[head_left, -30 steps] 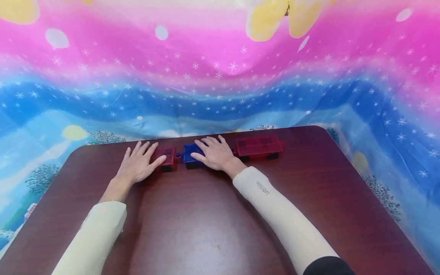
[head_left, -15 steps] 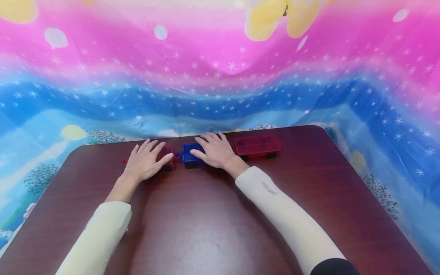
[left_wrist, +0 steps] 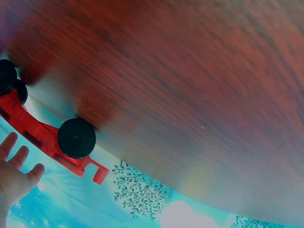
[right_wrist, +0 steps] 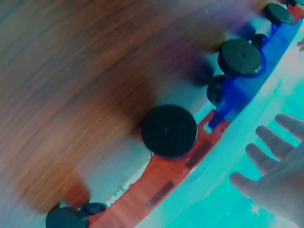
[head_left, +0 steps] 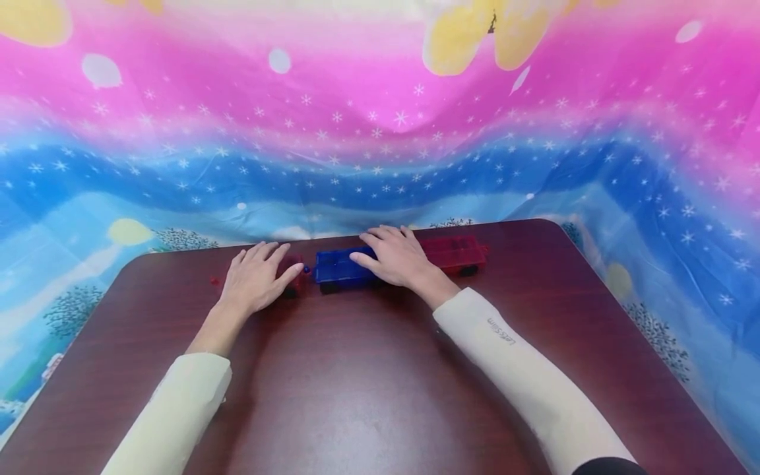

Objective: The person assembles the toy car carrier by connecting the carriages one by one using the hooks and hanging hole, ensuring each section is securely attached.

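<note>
Three see-through toy wagons on black wheels stand in a row. Over the left red wagon (head_left: pixel 297 261) lies my left hand (head_left: pixel 255 277), palm down and fingers spread, covering most of it. A red hook (left_wrist: pixel 99 175) sticks out from that wagon's left end. The blue wagon (head_left: pixel 338 266) is in the middle. My right hand (head_left: pixel 398 257) reaches across the blue wagon's right end and the near part of the right red wagon (head_left: pixel 456 252), fingers extended. In the right wrist view these two wagons meet at a hitch (right_wrist: pixel 213 122). Whether either palm touches a wagon I cannot tell.
The wagons stand near the far edge of a dark brown wooden table (head_left: pixel 344 382) with rounded corners. Behind and around it hangs a pink and blue cloth (head_left: pixel 368 132) with snowflakes and trees.
My right hand has slid right, from the blue wagon towards the right red one. My left hand has moved a little right, further over the left red wagon. The wagons have hardly moved.
</note>
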A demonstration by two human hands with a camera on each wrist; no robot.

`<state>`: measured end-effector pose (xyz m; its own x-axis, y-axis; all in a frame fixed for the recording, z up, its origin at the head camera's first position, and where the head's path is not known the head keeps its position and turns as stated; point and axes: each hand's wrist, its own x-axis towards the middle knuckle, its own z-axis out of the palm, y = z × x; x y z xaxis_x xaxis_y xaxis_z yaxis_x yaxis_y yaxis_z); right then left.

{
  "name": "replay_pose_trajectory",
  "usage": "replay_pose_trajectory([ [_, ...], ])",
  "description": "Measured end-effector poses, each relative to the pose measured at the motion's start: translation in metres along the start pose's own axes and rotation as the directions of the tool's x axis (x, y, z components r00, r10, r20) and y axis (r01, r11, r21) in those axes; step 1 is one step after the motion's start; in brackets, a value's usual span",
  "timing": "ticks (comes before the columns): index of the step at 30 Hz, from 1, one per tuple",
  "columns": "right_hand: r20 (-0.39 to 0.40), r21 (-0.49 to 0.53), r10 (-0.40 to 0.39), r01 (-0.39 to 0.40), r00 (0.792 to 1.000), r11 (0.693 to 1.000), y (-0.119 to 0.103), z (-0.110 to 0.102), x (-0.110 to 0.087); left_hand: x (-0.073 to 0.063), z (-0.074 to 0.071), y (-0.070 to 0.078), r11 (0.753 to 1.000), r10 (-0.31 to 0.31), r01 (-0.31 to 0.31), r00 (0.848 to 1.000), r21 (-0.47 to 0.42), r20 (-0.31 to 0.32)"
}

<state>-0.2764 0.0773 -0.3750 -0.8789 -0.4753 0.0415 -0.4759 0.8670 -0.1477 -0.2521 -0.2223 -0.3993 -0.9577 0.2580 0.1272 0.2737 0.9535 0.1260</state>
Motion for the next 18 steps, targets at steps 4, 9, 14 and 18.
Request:
replay_pose_trajectory([
  [4, -0.016, -0.009, 0.001, -0.001, 1.0, 1.0, 0.008, -0.005, -0.006, 0.0, -0.001, 0.005, 1.0, 0.005, -0.005, 1.0, 0.006, -0.028],
  [9, -0.044, -0.022, 0.0, -0.001, 0.999, 1.0, 0.018, -0.011, -0.012, -0.001, -0.004, 0.008, 1.0, 0.013, -0.012, 0.998, 0.017, -0.057],
  [14, -0.066, -0.031, 0.014, -0.016, 0.998, 0.999, 0.028, -0.015, -0.018, -0.003, -0.005, 0.01, 0.999, 0.034, -0.03, 0.994, 0.031, -0.109],
  [18, -0.083, -0.036, 0.02, -0.023, 0.996, 0.999, 0.035, -0.019, -0.023, -0.004, -0.005, 0.011, 0.999, 0.043, -0.039, 0.989, 0.034, -0.14],
])
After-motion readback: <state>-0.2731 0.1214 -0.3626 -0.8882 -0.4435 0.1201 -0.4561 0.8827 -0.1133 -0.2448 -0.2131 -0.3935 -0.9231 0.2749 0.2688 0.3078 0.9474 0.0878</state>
